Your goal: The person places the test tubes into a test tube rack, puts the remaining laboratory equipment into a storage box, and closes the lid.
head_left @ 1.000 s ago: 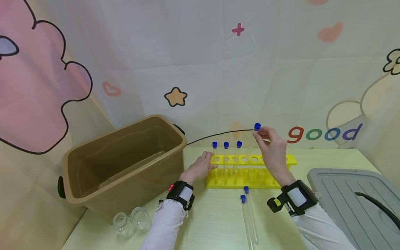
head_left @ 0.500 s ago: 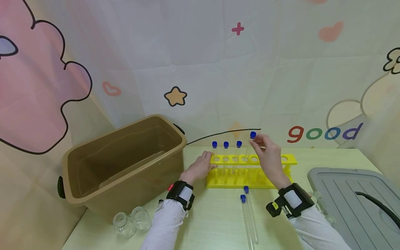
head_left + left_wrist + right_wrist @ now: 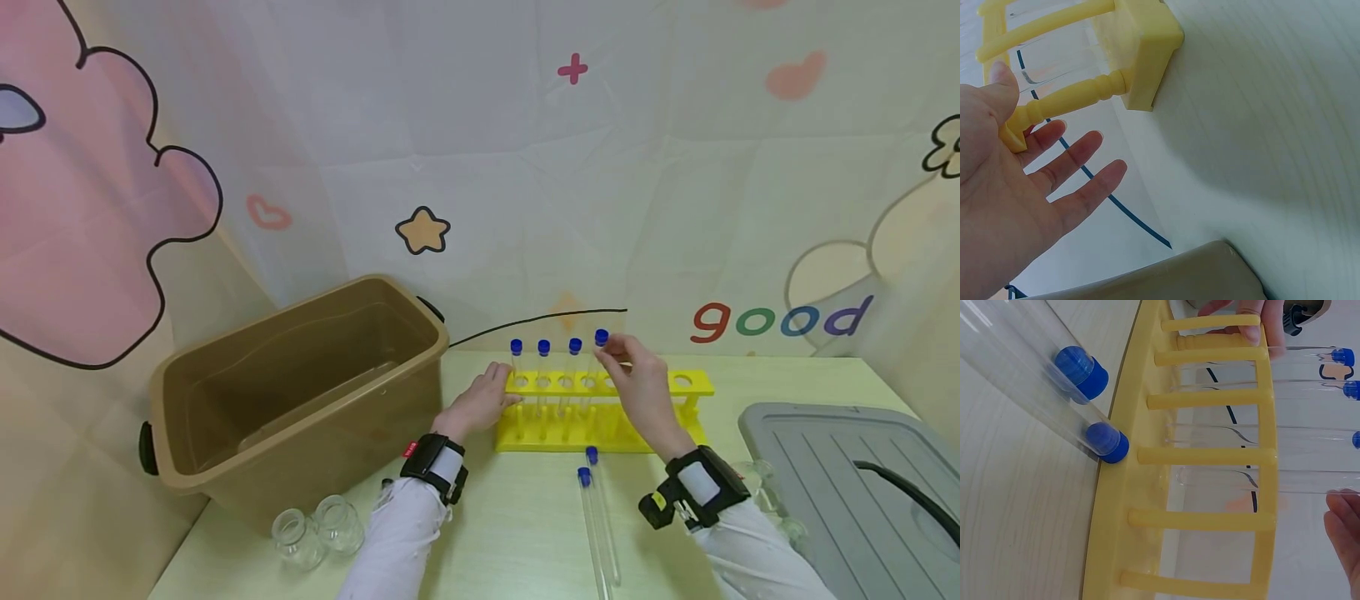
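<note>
A yellow test tube rack (image 3: 540,442) stands on the table. My left hand (image 3: 476,404) grips its left end; in the left wrist view the thumb and index finger pinch the rack's top corner (image 3: 1013,134), the other fingers spread. My right hand (image 3: 641,387) pinches a blue-capped test tube (image 3: 602,337) just below its cap. That tube stands in the rack's top row, right of three other capped tubes (image 3: 543,348). In the right wrist view its lower end (image 3: 1210,477) hangs between the rack's rails. Two more capped test tubes (image 3: 600,525) lie on the table before the rack.
A large brown bin (image 3: 375,417) stands at the left, with two small glass jars (image 3: 339,525) in front. At the right lies a grey lid (image 3: 825,483) with a black handle; more clear glassware (image 3: 761,479) sits beside it, partly behind the right arm.
My right hand has moved down and slightly left, lowering the test tube further into the rack. The left hand keeps its place on the rack's end.
</note>
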Motion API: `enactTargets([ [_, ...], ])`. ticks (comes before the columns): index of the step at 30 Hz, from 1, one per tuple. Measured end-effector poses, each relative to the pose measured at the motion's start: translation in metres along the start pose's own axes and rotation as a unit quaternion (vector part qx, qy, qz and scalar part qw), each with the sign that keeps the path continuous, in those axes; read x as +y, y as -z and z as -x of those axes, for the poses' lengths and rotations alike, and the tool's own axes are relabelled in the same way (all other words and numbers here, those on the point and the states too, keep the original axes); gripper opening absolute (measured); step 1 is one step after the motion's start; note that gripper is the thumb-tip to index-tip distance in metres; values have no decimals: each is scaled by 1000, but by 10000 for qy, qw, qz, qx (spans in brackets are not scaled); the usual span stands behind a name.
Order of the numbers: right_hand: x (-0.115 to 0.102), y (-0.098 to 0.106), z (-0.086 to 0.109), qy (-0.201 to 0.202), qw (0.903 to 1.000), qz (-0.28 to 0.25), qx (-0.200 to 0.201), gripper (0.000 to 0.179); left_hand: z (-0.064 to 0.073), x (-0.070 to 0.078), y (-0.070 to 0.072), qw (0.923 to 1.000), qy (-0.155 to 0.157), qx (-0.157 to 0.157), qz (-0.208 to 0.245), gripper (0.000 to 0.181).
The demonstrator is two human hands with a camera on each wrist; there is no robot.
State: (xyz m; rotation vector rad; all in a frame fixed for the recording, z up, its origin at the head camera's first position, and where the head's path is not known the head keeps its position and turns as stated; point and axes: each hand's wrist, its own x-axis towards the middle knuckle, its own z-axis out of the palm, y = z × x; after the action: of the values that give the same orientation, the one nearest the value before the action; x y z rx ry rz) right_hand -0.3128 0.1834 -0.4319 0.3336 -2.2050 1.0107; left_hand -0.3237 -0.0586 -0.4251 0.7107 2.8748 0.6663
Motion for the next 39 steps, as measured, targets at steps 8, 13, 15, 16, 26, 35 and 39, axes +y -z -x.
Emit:
enactTargets([
  [8, 26, -14, 5, 62, 9999, 68, -76, 26, -2, -1, -2, 10000, 23, -10, -29, 51],
  [13, 60, -32, 9, 189, 9995, 196, 149, 26, -3, -4, -4, 10000, 19, 26, -21, 51],
  [15, 61, -32, 10, 283, 9993, 144, 191, 26, -3, -4, -4, 10000, 16, 28, -23, 51],
  [16, 60, -32, 10, 323, 9992, 146, 201, 25, -4, -4, -4, 10000, 14, 28, -24, 51],
  [26, 54, -29, 10, 291, 9993, 218, 131, 25, -4, -4, -3, 10000, 47, 15, 52, 51],
  [35, 5, -4, 12, -430, 9975, -222, -513, 31, -3, -3, -3, 10000, 58, 29, 11, 52],
  [39, -30, 14, 15, -533, 9971, -273, -477, 32, -3, -2, -3, 10000, 79, 11, -5, 52],
])
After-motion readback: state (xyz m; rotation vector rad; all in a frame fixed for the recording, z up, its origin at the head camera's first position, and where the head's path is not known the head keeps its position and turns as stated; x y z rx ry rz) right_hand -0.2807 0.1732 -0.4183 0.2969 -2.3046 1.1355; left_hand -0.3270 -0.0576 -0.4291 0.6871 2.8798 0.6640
